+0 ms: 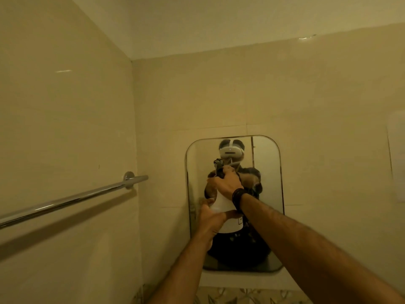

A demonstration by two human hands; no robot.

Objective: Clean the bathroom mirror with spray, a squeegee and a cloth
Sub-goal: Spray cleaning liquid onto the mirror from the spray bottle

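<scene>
A rounded rectangular mirror hangs on the beige tiled wall straight ahead. I hold a white spray bottle with a dark trigger head up in front of its middle. My right hand is wrapped around the bottle's neck at the trigger, a dark band on its wrist. My left hand grips the bottle's lower body from the left. The nozzle points at the glass. The mirror reflects a person wearing a white headset. No squeegee or cloth is in view.
A chrome towel bar runs along the left wall at hand height, ending near the corner. A narrow white ledge sits under the mirror, with patterned tiles below it. A pale fixture is at the right edge.
</scene>
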